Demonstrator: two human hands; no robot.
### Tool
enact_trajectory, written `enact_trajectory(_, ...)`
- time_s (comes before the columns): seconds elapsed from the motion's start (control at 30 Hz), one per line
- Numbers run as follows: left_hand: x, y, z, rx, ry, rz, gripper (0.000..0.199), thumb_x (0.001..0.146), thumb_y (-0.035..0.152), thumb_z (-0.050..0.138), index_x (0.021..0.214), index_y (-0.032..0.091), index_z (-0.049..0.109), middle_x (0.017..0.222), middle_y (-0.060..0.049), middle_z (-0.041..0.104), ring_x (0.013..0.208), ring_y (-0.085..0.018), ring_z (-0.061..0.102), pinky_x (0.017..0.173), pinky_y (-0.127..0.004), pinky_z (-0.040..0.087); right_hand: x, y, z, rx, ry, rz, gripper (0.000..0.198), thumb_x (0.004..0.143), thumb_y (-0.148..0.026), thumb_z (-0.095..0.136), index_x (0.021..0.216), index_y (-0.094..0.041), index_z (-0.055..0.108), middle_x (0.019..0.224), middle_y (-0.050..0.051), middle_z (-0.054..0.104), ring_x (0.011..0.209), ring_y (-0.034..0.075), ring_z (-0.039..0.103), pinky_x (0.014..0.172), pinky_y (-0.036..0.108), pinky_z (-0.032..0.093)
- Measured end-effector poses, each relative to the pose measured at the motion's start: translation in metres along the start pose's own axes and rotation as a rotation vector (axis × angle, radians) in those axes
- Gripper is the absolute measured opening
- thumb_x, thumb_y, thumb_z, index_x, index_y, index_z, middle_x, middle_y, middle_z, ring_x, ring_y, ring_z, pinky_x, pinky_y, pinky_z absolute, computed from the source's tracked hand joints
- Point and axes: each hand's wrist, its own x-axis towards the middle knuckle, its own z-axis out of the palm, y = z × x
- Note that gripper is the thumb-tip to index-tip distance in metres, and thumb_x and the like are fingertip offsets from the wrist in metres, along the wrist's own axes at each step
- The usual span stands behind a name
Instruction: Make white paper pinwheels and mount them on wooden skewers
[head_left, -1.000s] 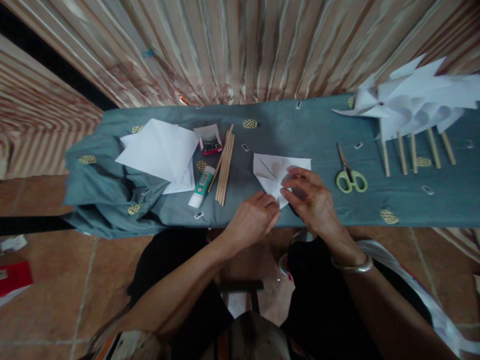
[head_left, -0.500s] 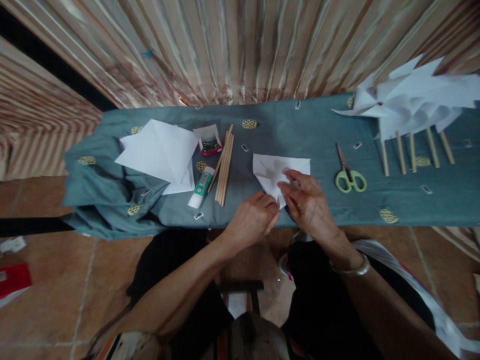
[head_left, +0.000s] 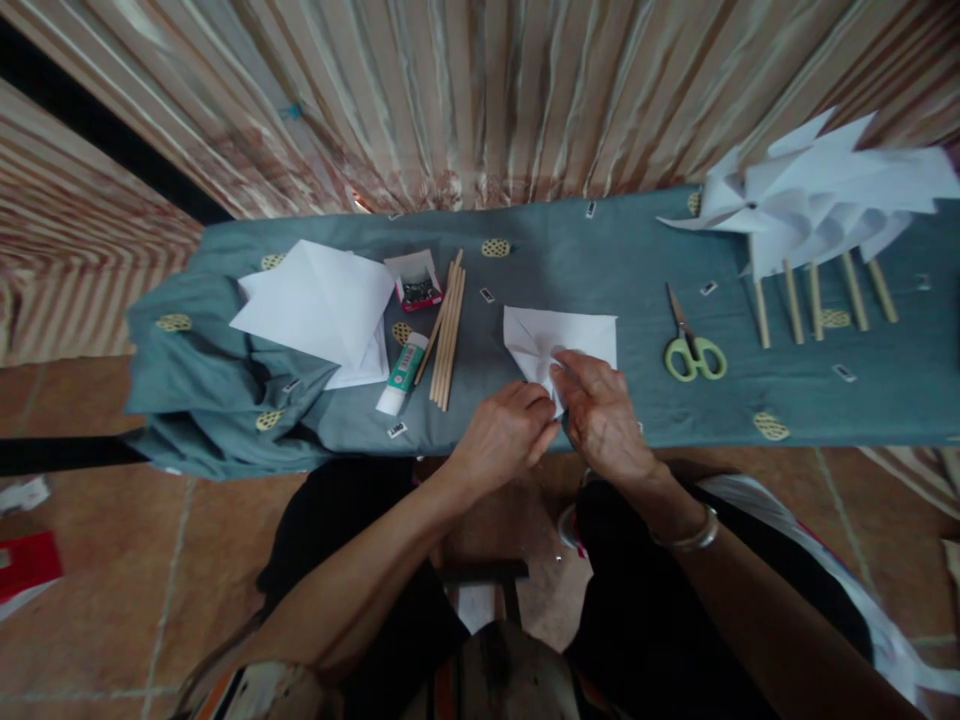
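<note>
A white sheet of paper [head_left: 581, 328] with folded-in corners lies near the front edge of the cloth-covered table. My left hand [head_left: 504, 428] pinches its near corner, fingers curled together. Close beside it, my right hand [head_left: 604, 415] has its fingers drawn together on the folded paper, near the middle; their tips are partly hidden. Left of the sheet lie several wooden sticks [head_left: 448, 340], a glue stick [head_left: 403, 375] and a small open box of dark pins [head_left: 417, 290]. To the right rest scissors with green handles [head_left: 695, 355].
A stack of white paper [head_left: 319, 300] lies on the left of the green tablecloth [head_left: 555, 255]. Several white paper pinwheels [head_left: 817, 205] on sticks lie overlapping at the far right. A striped curtain [head_left: 465, 110] hangs along the table's back edge.
My right hand has shifted slightly left and nearer to my left hand, its fingers closing down onto the paper. My left hand keeps its pinch on the corner.
</note>
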Motion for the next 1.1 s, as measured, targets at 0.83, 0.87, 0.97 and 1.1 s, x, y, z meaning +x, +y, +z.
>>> enact_trajectory(0.83,-0.003,-0.001,-0.003,0.035,0.064,0.065,0.015,0.089,0.017,0.058,0.104,0.015,0.06,0.11,-0.009,0.065,0.1,-0.021,0.061,0.089,-0.035,0.053,0.047,0.067,-0.013,0.191,0.092,0.211,0.042,0.093,-0.036,0.047,0.126,-0.016,0.062,0.127,0.015,0.065,0.123,0.032,0.057,0.105,0.054,0.043)
enact_trajectory(0.87,-0.003,-0.003,-0.004,0.04,0.072,0.07,0.015,0.09,0.016,0.056,0.104,0.014,0.061,0.109,-0.009,0.066,0.1,-0.021,0.061,0.088,-0.035,0.053,0.048,0.068,-0.014,0.192,0.09,0.211,0.04,0.093,-0.037,0.047,0.121,-0.016,0.065,0.122,0.015,0.068,0.119,0.032,0.06,0.104,0.054,0.044)
enact_trajectory(0.97,-0.005,-0.009,-0.009,0.08,0.112,0.074,0.017,0.093,0.016,0.051,0.105,0.014,0.062,0.109,-0.01,0.067,0.098,-0.021,0.062,0.086,-0.036,0.052,0.048,0.07,-0.023,0.196,0.086,0.259,0.036,0.091,-0.041,0.05,0.11,-0.018,0.072,0.11,0.013,0.073,0.107,0.031,0.066,0.097,0.05,0.049)
enact_trajectory(1.1,-0.006,-0.023,-0.015,0.145,0.16,0.042,0.018,0.093,0.015,0.05,0.103,0.015,0.065,0.108,-0.01,0.068,0.096,-0.021,0.062,0.083,-0.038,0.051,0.041,0.075,-0.035,0.262,0.037,0.412,0.034,0.085,-0.045,0.06,0.104,-0.021,0.075,0.089,0.006,0.077,0.077,0.025,0.07,0.072,0.038,0.055)
